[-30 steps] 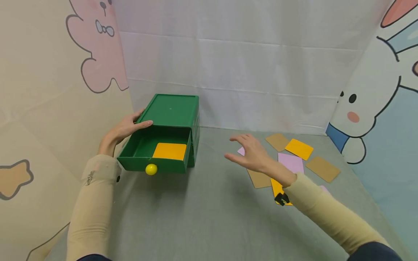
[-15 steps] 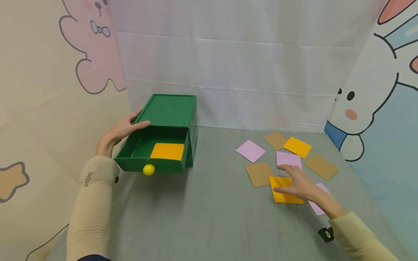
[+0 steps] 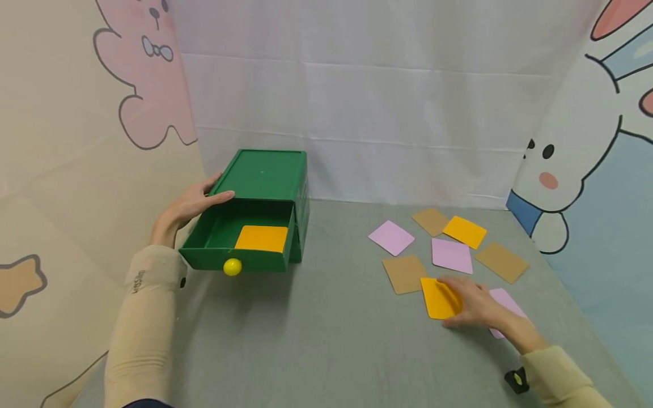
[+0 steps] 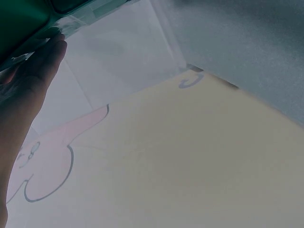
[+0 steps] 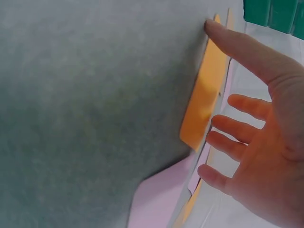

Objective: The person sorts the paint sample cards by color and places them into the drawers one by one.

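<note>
In the head view, my left hand (image 3: 186, 207) rests on the left side of a green drawer box (image 3: 265, 173), its thumb lying over the top front edge. The box's drawer (image 3: 204, 258) is pulled out and has a round yellow knob (image 3: 232, 267). A yellow card (image 3: 262, 237) lies inside it. My right hand (image 3: 474, 303) spans another yellow card (image 3: 439, 297) on the table, thumb at the near edge and fingers by the far edge. In the right wrist view, this card (image 5: 204, 90) lies beside my thumb, and the fingers are slightly bent.
Loose cards lie around my right hand: pink cards (image 3: 391, 237), brown cards (image 3: 405, 274) and a further yellow one (image 3: 465, 232). One pink card (image 3: 505, 303) is partly under my right wrist. Cloth walls with cartoon animals enclose the grey table (image 3: 326, 340).
My right hand has moved from mid-table to the right and down onto the yellow card. My left hand stays on the box. The drawer and cards look unmoved.
</note>
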A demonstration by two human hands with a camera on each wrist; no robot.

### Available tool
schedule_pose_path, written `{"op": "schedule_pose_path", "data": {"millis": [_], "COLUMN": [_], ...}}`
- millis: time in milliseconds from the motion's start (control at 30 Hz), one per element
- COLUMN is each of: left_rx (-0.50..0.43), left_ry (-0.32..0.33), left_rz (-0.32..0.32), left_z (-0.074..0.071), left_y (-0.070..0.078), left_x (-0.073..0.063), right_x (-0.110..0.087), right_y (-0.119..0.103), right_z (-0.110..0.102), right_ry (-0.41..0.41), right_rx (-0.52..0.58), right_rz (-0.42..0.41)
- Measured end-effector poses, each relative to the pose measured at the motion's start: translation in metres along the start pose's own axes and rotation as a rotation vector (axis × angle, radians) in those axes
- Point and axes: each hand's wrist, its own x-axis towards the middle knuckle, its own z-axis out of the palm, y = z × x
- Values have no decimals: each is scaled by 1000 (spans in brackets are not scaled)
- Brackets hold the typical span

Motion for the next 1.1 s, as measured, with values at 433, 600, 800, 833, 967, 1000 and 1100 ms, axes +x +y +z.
{"op": "schedule_pose_path", "data": {"millis": [433, 600, 800, 833, 967, 1000, 1100], "left_rx": [-10, -19, -25, -24, -23, -21, -19], "left_ry": [-2, 1, 2, 1, 1, 2, 5], "left_rz": [-2, -4, -3, -1, 0, -1, -3], "left_z": [1, 0, -1, -1, 0, 0, 0], "left_y": [-3, -4, -4, -4, -3, -3, -3], "left_x": [0, 3, 3, 3, 2, 2, 1], "right_x": [1, 3, 4, 4, 4, 5, 6], "right_y": [1, 1, -1, -1, -1, -1, -2], "right_z": [4, 2, 0, 0, 1, 1, 1], "right_ry": [-35, -45, -41, -37, -27, -26, -19], "right_rx": [20, 36, 26, 24, 6, 2, -12], "right_rz": [26, 25, 25, 23, 26, 31, 49]}}
